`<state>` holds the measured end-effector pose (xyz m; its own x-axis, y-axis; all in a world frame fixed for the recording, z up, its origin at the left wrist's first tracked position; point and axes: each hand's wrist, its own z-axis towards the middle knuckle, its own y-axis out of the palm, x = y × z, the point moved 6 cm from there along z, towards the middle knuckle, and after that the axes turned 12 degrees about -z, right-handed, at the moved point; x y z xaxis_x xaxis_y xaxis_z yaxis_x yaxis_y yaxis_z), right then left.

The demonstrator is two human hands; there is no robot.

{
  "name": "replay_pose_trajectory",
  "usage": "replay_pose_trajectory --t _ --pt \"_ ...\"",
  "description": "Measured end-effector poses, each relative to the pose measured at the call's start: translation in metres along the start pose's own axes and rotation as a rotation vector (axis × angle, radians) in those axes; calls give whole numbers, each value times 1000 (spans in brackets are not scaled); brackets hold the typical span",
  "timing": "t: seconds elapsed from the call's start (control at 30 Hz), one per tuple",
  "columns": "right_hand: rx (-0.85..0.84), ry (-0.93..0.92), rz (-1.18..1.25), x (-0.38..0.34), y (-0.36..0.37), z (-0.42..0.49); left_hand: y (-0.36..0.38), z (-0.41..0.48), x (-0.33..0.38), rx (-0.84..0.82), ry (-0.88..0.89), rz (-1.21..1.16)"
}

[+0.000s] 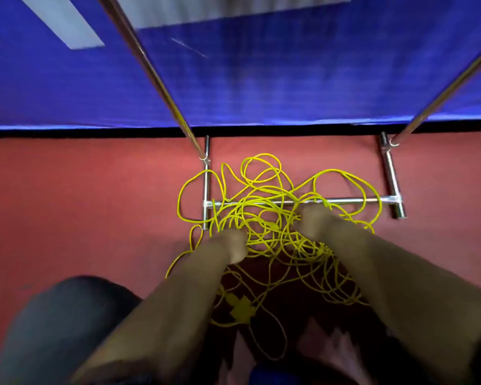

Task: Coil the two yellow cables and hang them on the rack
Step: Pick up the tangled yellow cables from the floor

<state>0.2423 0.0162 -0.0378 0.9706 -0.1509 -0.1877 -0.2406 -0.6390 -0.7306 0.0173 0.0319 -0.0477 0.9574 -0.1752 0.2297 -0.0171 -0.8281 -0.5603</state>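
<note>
Fingers of left hand (231,243), right hand (315,218) sunk in tangled yellow cables (261,207) over rack (350,201) base; grip unclear

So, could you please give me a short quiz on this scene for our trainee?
1. True or false: the yellow cables already hang coiled on the rack.
2. The cables lie on: A a table, B the red floor, C a shelf.
3. Which rack part does the tangle drape over?
Key: 1 false, they lie tangled; 2 B; 3 the low crossbar.
</note>
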Motion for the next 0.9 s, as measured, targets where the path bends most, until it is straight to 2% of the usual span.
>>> replay_pose_trajectory --t 0.13,0.23,0.33,0.47,0.63,0.73,0.9 --pt "-73 55 -20 12 69 36 29 36 -1 26 -11 69" --pt "-82 13 -26 3 92 33 34 58 13 82 24 37" --pt "-146 52 -76 8 110 31 33 81 26 122 28 6" --pt "-141 68 -12 8 111 35 37 103 34 105 -43 -123" --pt "-113 64 -10 16 110 46 47 102 13 252 -196 -207" --pt "-115 58 -25 13 109 46 50 101 0 278 -124 -72" --pt "-106 44 -7 8 103 45 42 99 3 281 -42 -28"
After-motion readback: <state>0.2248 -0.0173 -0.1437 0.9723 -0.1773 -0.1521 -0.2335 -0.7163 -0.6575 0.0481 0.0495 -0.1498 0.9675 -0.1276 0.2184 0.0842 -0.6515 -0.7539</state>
